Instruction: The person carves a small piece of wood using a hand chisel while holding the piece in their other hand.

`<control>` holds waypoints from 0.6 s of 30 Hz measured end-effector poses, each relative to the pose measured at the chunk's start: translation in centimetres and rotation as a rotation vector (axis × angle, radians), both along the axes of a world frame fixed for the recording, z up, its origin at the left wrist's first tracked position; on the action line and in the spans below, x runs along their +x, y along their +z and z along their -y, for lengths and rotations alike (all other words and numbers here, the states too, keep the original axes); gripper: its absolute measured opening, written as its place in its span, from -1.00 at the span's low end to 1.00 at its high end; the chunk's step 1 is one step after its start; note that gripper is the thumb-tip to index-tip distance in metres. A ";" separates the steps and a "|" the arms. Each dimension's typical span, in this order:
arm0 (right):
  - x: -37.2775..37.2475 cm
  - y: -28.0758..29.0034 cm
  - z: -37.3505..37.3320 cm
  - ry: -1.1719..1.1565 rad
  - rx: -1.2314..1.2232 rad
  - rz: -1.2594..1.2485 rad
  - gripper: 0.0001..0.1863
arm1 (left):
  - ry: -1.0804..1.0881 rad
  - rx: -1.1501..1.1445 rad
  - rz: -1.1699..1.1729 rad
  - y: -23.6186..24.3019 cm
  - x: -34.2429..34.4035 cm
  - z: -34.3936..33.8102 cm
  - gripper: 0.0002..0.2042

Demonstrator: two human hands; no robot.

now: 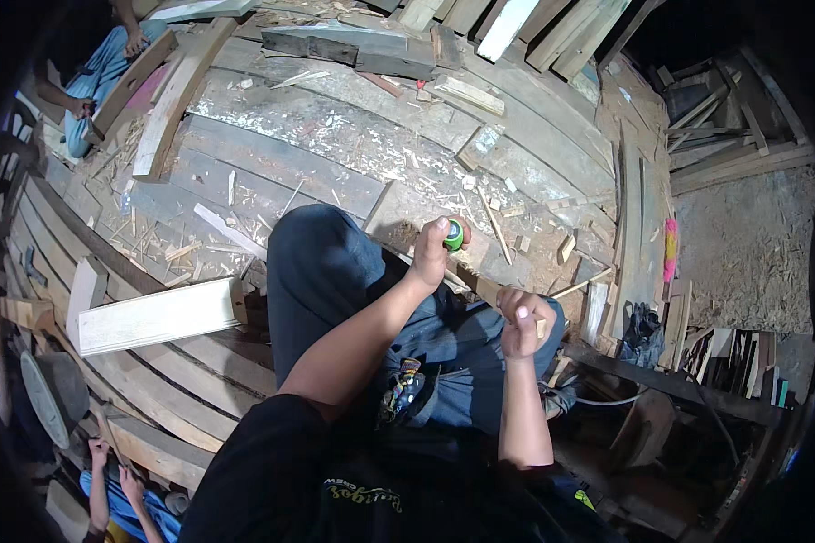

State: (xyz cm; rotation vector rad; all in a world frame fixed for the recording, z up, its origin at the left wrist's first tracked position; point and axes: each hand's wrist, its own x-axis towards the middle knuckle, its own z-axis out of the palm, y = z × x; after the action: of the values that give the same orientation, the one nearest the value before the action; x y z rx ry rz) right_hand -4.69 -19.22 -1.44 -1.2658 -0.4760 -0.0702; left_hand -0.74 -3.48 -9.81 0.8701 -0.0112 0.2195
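My left hand [430,256] is closed round a small green round object [454,236] with a dark and pale end. Its exact kind does not show. To its right, over my bent leg, my right hand [522,324] is curled into a fist. A pale wooden end [541,328] sticks out of that fist. Between the two hands lies a brown strip of wood [480,284], reaching toward the right fist; whether it is the same piece as the pale end I cannot tell. My legs [321,271] are folded beneath both hands.
Shavings and offcuts litter the plank floor [281,158]. A pale moulded beam [158,317] lies left of my knee. Timber [353,50] is stacked at the far side. One person's hands [81,107] rest by a board at upper left; another's [100,450] show at lower left.
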 end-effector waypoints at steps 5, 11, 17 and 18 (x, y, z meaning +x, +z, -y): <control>0.0 -0.2 0.3 0.013 -0.015 -0.003 -0.63 | 0.012 -0.038 -0.016 0.0 0.0 0.2 -0.39; -0.1 -0.2 0.7 -0.028 0.007 -0.002 -0.63 | -0.005 -0.013 -0.019 -0.6 0.1 0.0 -0.40; -0.2 -0.2 1.0 -0.026 -0.033 0.000 -0.63 | -0.009 -0.034 -0.025 -0.2 0.1 0.1 -0.39; -0.1 -0.3 1.1 -0.028 -0.013 -0.001 -0.62 | -0.002 -0.029 -0.020 -0.1 0.1 0.1 -0.39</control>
State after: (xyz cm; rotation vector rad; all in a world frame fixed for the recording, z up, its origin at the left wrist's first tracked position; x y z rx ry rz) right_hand -4.83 -20.32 -1.71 -1.2851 -0.4580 -0.0902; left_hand -0.65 -3.58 -9.91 0.8435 0.0094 0.2083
